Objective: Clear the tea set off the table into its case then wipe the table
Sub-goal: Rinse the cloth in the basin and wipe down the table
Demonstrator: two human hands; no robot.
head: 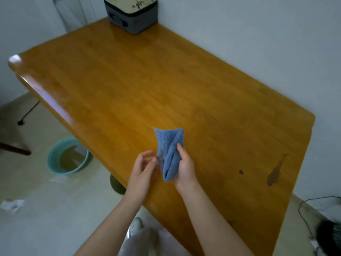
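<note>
Item: wooden bench [129, 80], long and glossy, set against a pale wall. No cup, pot or tray is in sight on it. Tea-set case [132, 15]: grey fabric box with a printed lid, closed, standing at the far corner of the bench; contents not visible. Clearing stage: judged complete, since the case is shut. Blue cloth [169, 145]: waffle-textured, folded into a loose bundle, held up over the near part of the bench and not pressed to the wood. Right hand [184, 167]: fingers and thumb wrapped round the lower half of the cloth. Left hand [145, 167]: fingers loosely curled just beside the cloth's left edge; whether they pinch that edge cannot be told. Marks outstanding: a dark streak [275, 172] and a small dark spot [241, 172] near the bench's right edge, well apart from the cloth. Teal basin [68, 156] of water on the floor beside the bench. Wiping stage: judged not yet begun; the whole top appears left to do.
</note>
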